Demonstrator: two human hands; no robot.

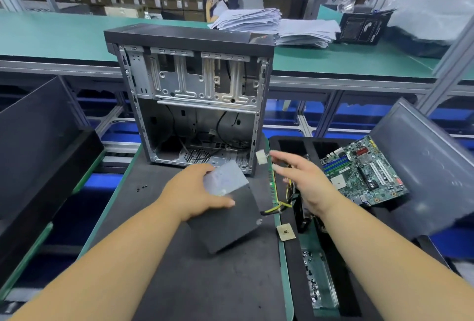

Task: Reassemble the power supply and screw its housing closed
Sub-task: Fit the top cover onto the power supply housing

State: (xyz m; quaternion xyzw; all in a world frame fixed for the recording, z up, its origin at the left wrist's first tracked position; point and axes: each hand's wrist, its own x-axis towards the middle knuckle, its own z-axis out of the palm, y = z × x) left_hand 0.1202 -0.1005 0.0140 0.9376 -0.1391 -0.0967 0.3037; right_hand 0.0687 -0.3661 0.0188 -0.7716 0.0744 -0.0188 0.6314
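Power supply (225, 220) lies tilted near the table's (159, 282) right edge, long axis toward the case (189, 94). Left hand (195, 192) grips its far end; right hand (305, 184), open and empty, hovers by the cables (278, 206)

Your left hand (202, 189) grips the power supply (225, 215) at its far grey end, thumb across the dark top; the unit sits tilted on the worktop (164, 269); your right hand (305, 182) hovers beside it, fingers spread loosely, near the white connector (261, 157) of its cable bundle (278, 207); open computer case (195, 100) stands upright behind; motherboard (364, 171) rests in the tray (289, 256) to the right; small screws (141, 187) lie left.
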